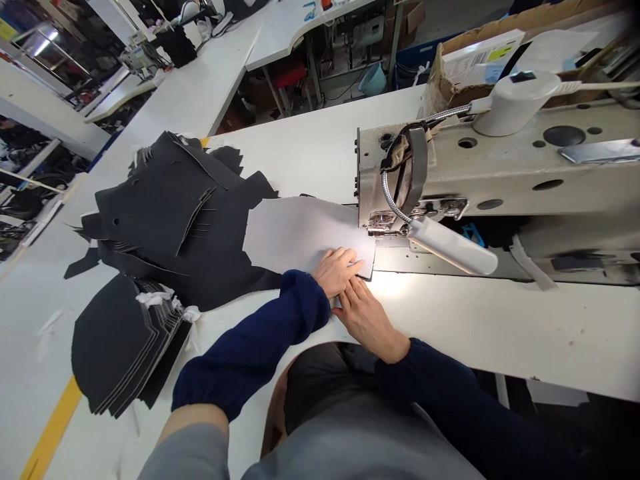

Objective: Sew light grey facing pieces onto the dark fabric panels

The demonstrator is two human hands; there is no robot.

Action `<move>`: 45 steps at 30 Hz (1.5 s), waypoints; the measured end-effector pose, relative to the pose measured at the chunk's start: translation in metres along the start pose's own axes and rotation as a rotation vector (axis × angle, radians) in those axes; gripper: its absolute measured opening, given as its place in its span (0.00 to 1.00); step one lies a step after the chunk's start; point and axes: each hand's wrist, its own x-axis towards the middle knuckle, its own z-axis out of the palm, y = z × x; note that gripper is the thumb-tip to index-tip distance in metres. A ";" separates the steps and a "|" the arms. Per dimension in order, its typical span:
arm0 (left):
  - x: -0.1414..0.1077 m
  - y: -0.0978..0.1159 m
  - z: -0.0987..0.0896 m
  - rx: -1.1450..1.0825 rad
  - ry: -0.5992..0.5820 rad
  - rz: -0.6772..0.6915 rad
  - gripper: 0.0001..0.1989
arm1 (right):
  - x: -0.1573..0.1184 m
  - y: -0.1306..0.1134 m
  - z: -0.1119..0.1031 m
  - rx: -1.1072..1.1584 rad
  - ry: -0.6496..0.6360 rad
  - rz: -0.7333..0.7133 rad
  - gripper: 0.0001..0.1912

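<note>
The panel (295,230) before you is a flat, pale grey sheet with a smooth, matte, cloth-like face, its left end cut to a blunt angle and its upper edge gently curved. A thin dark rim shows along its right end and lower right corner. It lies on the tabletop (475,313), its left part over the black pieces (160,207) and its right end beside the needle area of the sewing machine (510,163), where the lamp (453,247) throws a bright patch

The black pieces are matte and sheet-like, heaped in loose, overlapping layers with curved and pointed outlines; one has a small round hole, and some edges carry short slits. Nearer you, to the left, a stack (113,340) of rounded black pieces fans out, its cut edges showing as fine pale lines, with crumpled white strips (155,299) at its upper right. The machine is beige, hard and worn, and the lamp is smooth white plastic on a ribbed metal neck

Your left hand (336,270) lies palm down on the panel's lower edge, fingers slightly bent, pressing rather than clenched. Your right hand (367,317) reaches up from below, palm down, fingers extended and close against the left at the panel's lower right edge; whether it pinches anything you cannot tell
</note>
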 end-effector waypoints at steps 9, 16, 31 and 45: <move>0.021 -0.013 -0.001 -0.038 -0.057 0.062 0.12 | 0.014 0.018 0.007 -0.016 0.008 0.025 0.25; 0.035 -0.020 0.002 0.001 -0.031 0.072 0.12 | 0.027 0.030 0.007 -0.028 -0.013 0.051 0.23; 0.082 -0.039 -0.006 0.028 -0.059 0.004 0.11 | 0.060 0.056 0.017 -0.064 -0.025 0.126 0.22; 0.089 -0.045 -0.010 0.040 -0.087 0.097 0.12 | 0.064 0.057 0.020 -0.084 0.060 0.131 0.20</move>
